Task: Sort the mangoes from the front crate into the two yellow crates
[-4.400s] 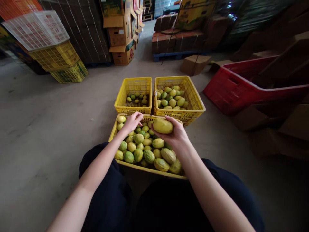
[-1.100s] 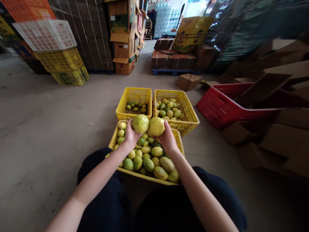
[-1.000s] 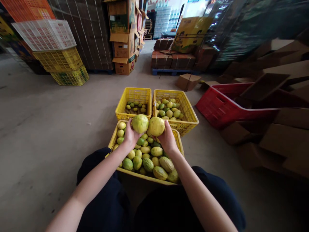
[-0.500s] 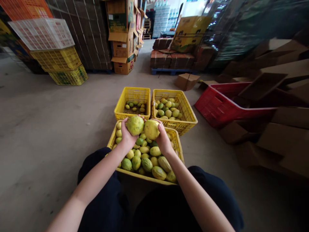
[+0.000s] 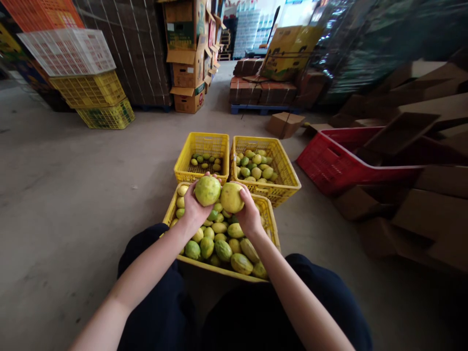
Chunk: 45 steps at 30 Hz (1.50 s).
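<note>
My left hand (image 5: 195, 207) is closed around a round yellow-green fruit (image 5: 207, 190) with a mottled skin. In my right hand (image 5: 249, 209) is a yellower round fruit (image 5: 232, 197), with the thumb along its right side. The two fruits are held side by side, almost touching. Both hands are above the near yellow crate (image 5: 219, 271). That crate is filled with green and yellow fruits (image 5: 223, 250), some round and some oval, a few with ribbed skin. My hands and forearms hide part of the crate's contents.
Behind the near crate stand a yellow crate (image 5: 183, 156) with several small fruits and another yellow crate (image 5: 287, 165) holding more. A red crate (image 5: 323, 163) with cardboard is at right. Stacked crates (image 5: 89, 90), boxes (image 5: 186, 75) and a loaded blue pallet (image 5: 252, 109) stand farther back.
Little differs. The whole view has shifted slightly, and both hands with their fruits sit a touch farther right. Each hand keeps hold of the same fruit.
</note>
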### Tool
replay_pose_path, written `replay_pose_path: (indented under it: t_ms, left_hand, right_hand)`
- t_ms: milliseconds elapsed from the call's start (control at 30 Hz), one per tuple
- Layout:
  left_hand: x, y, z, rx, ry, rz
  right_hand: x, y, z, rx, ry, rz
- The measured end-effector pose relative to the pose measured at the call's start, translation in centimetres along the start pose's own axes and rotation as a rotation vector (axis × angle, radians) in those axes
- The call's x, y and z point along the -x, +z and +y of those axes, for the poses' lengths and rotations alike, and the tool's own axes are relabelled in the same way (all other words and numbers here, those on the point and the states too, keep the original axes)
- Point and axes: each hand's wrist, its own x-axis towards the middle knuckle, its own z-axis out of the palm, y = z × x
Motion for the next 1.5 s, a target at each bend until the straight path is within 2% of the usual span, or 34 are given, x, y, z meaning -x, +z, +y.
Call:
replay_pose_path:
  t_ms: [167, 300, 400, 533, 700, 933, 1067, 1133, 1300, 1400, 1500]
  left_hand:
    - [0.3, 0.1, -0.5, -0.073, 0.020, -0.005]
    - [0.4, 0.0, -1.1, -0.062, -0.017, -0.037]
    - [0.3, 0.0, -1.4, -0.022, -0.014, -0.016]
    - [-0.3, -0.2, -1.9, -0.001, 0.003, -0.013]
    - [-1.2, -0.4, -2.7, 0.035, -0.031, 0.033]
    - [-1.1, 0.2, -2.9, 0.044, -0.101, 0.047]
    - [-0.8, 0.3, -3.0, 0.035, -0.138, 0.016]
    - [-0.7, 0.2, -3.1, 0.005, -0.145, -0.016]
    - [-0.3, -0.6, -3.6, -0.059, -0.197, -0.131]
    - [-0.2, -1.0, -3.9, -0.071, -0.219, -0.121]
    - [0.0, -1.3, -4.0, -0.091, -0.217, -0.127]
  right_hand:
    - [-0.2, 0.2, 0.3, -0.136, 0.036, 0.153]
    - [0.1, 0.5, 0.4, -0.325, 0.035, 0.127]
    - [0.2, 0.5, 0.4, -0.463, 0.134, 0.100]
    - [0.0, -0.1, 0.6, -0.600, 0.239, 0.163]
    - [-0.5, -0.8, 0.5, -0.658, 0.248, 0.231]
    - [-1.1, -1.4, 0.6, -0.498, 0.161, 0.227]
    - [-1.6, -1.4, -0.1, -0.423, 0.072, 0.263]
    - [-1.7, -1.2, -0.6, -0.283, -0.047, 0.297]
    - [-0.9, -0.3, -1.0, 0.312, -0.403, 0.292]
    - [-0.4, -0.1, -0.3, 0.557, -0.515, 0.250]
    - [0.0, -0.4, 0.3, 0.718, -0.552, 0.164]
